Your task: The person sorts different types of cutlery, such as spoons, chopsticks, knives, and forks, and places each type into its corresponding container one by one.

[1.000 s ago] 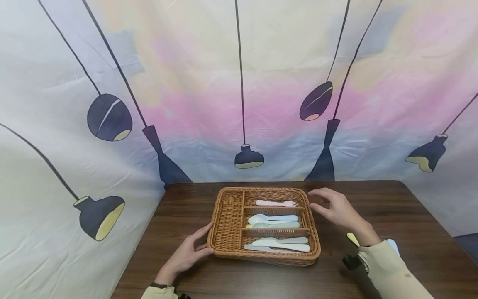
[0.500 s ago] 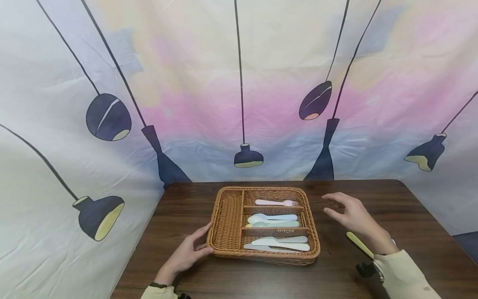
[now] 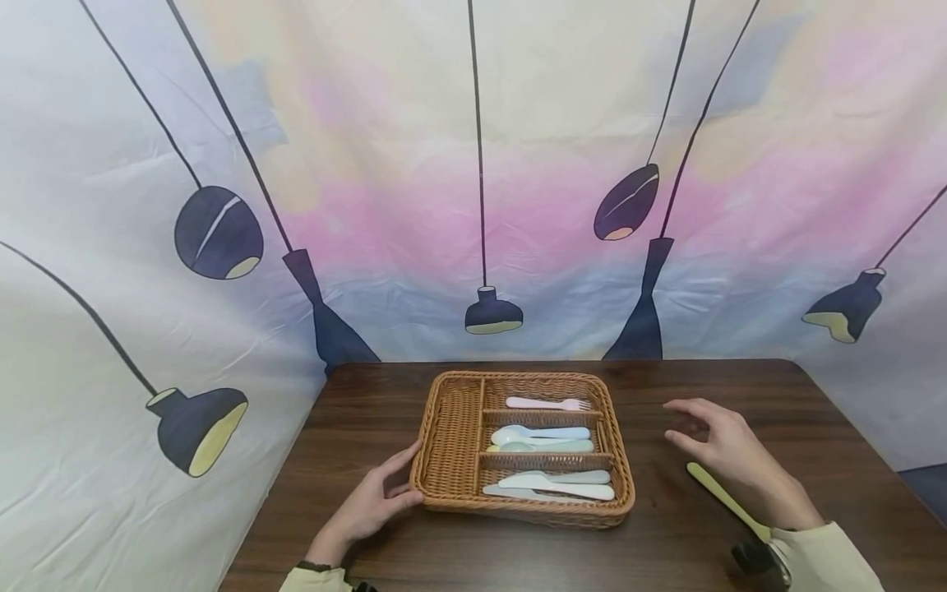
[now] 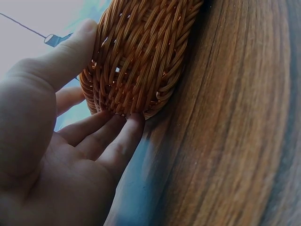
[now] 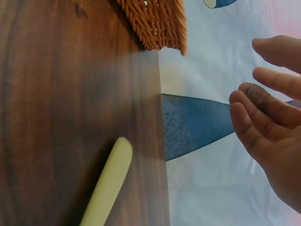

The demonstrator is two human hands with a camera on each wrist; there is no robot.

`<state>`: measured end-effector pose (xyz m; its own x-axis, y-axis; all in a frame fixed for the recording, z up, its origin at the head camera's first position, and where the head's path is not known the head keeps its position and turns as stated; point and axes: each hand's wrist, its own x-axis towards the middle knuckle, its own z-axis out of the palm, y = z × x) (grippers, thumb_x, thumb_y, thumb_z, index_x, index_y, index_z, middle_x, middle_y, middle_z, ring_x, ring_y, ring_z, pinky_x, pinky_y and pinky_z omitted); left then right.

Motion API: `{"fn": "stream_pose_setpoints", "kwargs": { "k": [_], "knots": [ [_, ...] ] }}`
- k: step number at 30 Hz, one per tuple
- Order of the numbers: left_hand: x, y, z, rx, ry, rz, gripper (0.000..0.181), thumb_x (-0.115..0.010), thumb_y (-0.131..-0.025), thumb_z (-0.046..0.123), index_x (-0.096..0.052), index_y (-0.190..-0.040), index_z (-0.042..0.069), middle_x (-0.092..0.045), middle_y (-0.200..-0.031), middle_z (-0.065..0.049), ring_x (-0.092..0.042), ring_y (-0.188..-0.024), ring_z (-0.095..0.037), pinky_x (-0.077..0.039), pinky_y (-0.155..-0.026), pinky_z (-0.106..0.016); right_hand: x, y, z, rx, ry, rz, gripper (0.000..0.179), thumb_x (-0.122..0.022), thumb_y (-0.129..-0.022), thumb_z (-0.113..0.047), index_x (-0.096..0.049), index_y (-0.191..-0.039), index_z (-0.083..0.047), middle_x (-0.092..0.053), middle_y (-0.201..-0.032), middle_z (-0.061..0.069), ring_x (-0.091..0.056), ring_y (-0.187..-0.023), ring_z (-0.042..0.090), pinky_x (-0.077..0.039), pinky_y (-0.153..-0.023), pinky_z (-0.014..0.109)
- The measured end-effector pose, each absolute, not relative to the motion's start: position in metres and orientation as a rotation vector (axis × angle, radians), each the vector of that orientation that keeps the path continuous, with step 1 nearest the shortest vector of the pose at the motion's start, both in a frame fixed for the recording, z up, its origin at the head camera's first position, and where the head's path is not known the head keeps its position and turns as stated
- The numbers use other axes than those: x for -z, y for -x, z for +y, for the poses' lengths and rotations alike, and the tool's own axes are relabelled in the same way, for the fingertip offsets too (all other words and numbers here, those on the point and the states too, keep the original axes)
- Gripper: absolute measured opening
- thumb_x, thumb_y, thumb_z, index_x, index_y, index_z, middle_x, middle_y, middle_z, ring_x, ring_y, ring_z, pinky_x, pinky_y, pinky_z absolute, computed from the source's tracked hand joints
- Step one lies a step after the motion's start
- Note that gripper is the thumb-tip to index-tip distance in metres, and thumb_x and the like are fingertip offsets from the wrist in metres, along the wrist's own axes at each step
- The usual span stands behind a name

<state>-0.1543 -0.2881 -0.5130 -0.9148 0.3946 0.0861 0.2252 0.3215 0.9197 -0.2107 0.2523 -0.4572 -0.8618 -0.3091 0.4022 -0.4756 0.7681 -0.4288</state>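
A brown wicker cutlery basket (image 3: 518,506) sits on the table, divided into compartments. My left hand (image 3: 370,503) touches its left end; in the left wrist view, the fingertips (image 4: 135,120) and thumb rest against the weave. A pale pink fork (image 3: 543,404) lies in the back compartment. Several pastel spoons (image 3: 551,432) share the middle one, and several knives (image 3: 565,488) lie in the front one. To the right of the basket, my right hand (image 3: 728,448) hovers with loosely bent fingers, holding nothing. Below it lies a yellow utensil (image 3: 721,496), its far end hidden by the sleeve.
The dark wooden table (image 3: 444,559) carries the basket near its back edge. Behind and beside it hangs a fabric backdrop (image 3: 385,205) printed with dark lamps. The long left compartment (image 3: 453,436) shows bare wicker.
My right hand has drawn away from the basket's right rim, moving right and toward me. More of the yellow utensil shows now, while a light blue item by the sleeve has become hidden.
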Motion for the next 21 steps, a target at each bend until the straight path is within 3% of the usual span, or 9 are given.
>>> {"fn": "stream_pose_setpoints", "kwargs": {
  "k": [4, 8, 13, 21],
  "knots": [
    [0.512, 0.154, -0.288, -1.641, -0.567, 2.427, 0.079, -0.07, -0.09, 0.015, -0.026, -0.155, 0.01, -0.018, -0.159, -0.025, -0.026, -0.141, -0.046, -0.05, -0.103, -0.031, 0.46, 0.205, 0.259, -0.821, -0.561, -2.731, 0.043, -0.074, -0.087, -0.032, -0.064, -0.124, -0.013, -0.065, -0.122, 0.013, -0.069, -0.088, 0.026, -0.06, -0.067, 0.037],
    [0.512, 0.154, -0.287, -1.635, -0.557, 2.426, 0.079, -0.07, -0.09, 0.016, -0.026, -0.155, 0.011, -0.017, -0.159, -0.025, -0.026, -0.141, -0.045, -0.049, -0.103, -0.031, 0.464, 0.199, 0.267, -0.806, -0.523, -2.739, 0.044, -0.076, -0.086, -0.033, -0.064, -0.123, -0.014, -0.066, -0.119, 0.011, -0.068, -0.085, 0.02, -0.056, -0.064, 0.027],
    [0.511, 0.154, -0.287, -1.641, -0.553, 2.42, 0.08, -0.07, -0.09, 0.016, -0.026, -0.155, 0.011, -0.017, -0.159, -0.025, -0.026, -0.141, -0.046, -0.05, -0.103, -0.03, 0.468, 0.194, 0.274, -0.81, -0.487, -2.768, 0.045, -0.077, -0.085, -0.033, -0.064, -0.124, -0.015, -0.066, -0.119, 0.01, -0.067, -0.083, 0.016, -0.055, -0.062, 0.024],
    [0.513, 0.154, -0.288, -1.642, -0.571, 2.422, 0.079, -0.07, -0.09, 0.016, -0.025, -0.155, 0.011, -0.017, -0.159, -0.026, -0.027, -0.141, -0.046, -0.05, -0.103, -0.03, 0.474, 0.186, 0.279, -0.869, -0.424, -2.873, 0.053, -0.075, -0.085, -0.039, -0.062, -0.127, -0.012, -0.063, -0.124, 0.013, -0.066, -0.087, 0.021, -0.057, -0.064, 0.036]
  ]
}}
